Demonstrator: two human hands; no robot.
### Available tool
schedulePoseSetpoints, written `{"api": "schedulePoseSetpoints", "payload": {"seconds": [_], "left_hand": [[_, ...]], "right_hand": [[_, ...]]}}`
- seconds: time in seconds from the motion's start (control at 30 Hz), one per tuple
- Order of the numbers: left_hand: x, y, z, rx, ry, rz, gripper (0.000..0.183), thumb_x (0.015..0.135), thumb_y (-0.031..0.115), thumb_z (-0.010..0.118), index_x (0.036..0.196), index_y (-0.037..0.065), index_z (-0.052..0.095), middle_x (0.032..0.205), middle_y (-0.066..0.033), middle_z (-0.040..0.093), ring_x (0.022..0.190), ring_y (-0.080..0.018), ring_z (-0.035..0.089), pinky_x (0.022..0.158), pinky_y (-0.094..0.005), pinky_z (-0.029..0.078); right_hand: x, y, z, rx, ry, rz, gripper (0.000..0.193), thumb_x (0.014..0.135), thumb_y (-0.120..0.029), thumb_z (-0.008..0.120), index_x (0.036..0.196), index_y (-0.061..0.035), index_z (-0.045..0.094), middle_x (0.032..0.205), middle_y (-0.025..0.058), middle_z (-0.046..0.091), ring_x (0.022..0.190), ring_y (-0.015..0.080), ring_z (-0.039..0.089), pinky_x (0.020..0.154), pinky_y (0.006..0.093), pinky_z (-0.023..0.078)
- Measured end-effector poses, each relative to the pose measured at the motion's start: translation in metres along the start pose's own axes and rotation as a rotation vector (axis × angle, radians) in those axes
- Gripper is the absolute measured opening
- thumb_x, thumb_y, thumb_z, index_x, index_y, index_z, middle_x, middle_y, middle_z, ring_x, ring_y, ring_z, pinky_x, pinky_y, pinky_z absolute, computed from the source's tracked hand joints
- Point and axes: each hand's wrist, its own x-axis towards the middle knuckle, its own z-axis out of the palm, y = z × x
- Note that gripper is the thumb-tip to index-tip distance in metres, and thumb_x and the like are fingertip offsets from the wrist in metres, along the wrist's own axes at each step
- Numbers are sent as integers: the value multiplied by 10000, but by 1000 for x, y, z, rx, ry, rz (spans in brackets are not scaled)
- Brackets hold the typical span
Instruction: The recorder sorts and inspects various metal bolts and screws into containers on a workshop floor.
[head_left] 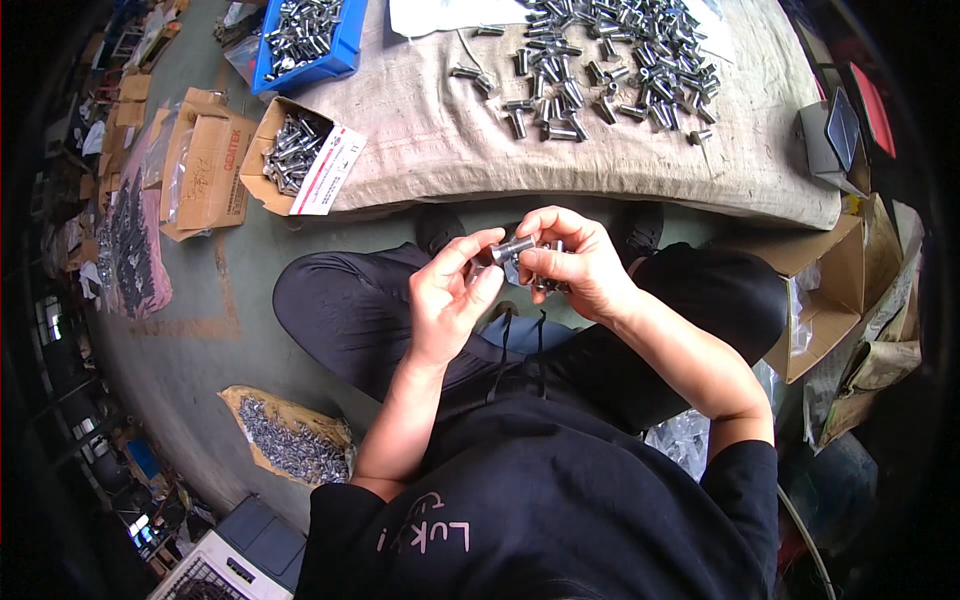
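Observation:
My left hand (448,300) pinches one end of a shiny, bolt-shaped metal piece (513,250) between thumb and fingers. The thumb and fingers of my right hand (590,270) grip its other end. Several more metal pieces (548,275) are tucked in the curled fingers of my right hand, partly hidden. Both hands meet above my lap, short of the cloth-covered table (440,150). On that table lies a loose heap of similar metal pieces (650,80).
A blue bin (345,60) and a cardboard box (262,165), both with metal pieces, stand at the left. Small metal parts lie on a cardboard sheet (235,400) on the floor. An open carton (835,290) sits at the right, below a small dark-faced box (842,130).

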Motion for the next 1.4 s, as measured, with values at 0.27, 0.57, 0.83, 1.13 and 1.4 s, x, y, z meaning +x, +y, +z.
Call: {"api": "schedulePoseSetpoints", "payload": {"seconds": [0.27, 0.57, 0.83, 1.13, 1.4], "left_hand": [[8, 12, -3, -628, 82, -273, 326, 805, -70, 442, 1128, -84, 481, 1101, -162, 547, 1093, -270, 508, 960, -360, 396], [9, 5, 11, -563, 213, -112, 104, 837, -48, 479, 903, 13, 531, 1163, -162, 503, 1140, -267, 468, 967, -347, 383], [6, -10, 30, -443, 189, 81, 61, 839, -49, 499, 829, 11, 501, 1157, -156, 505, 1116, -278, 487, 968, -360, 372], [2, -4, 32, -386, 191, 136, 39, 841, -24, 517, 851, 8, 497, 1161, -166, 496, 1087, -248, 504, 926, -330, 406], [0, -14, 14, -44, 305, 72, 124, 824, 49, 600, 925, 11, 538, 821, 5, 555, 696, -25, 466, 605, -153, 373]], "right_hand": [[2, -6, -2, 299, 17, 132, 155, 823, -195, 596, 868, -55, 546, 762, 58, 584, 616, 148, 594, 423, 241, 473], [3, 4, -3, 14, -47, 346, 128, 786, -185, 637, 851, -85, 591, 696, 23, 590, 609, 109, 591, 388, 202, 426], [2, -3, 1, -68, -43, 338, 192, 787, -215, 642, 912, -71, 624, 771, 17, 631, 620, 87, 566, 429, 205, 428], [-1, -2, 2, -94, 69, 247, 144, 761, -127, 655, 863, -32, 621, 720, 17, 608, 586, 70, 538, 423, 201, 426], [-3, -1, 3, -403, 113, 82, 174, 736, -73, 681, 890, -37, 608, 744, 12, 605, 640, 73, 572, 469, 195, 456]]}}
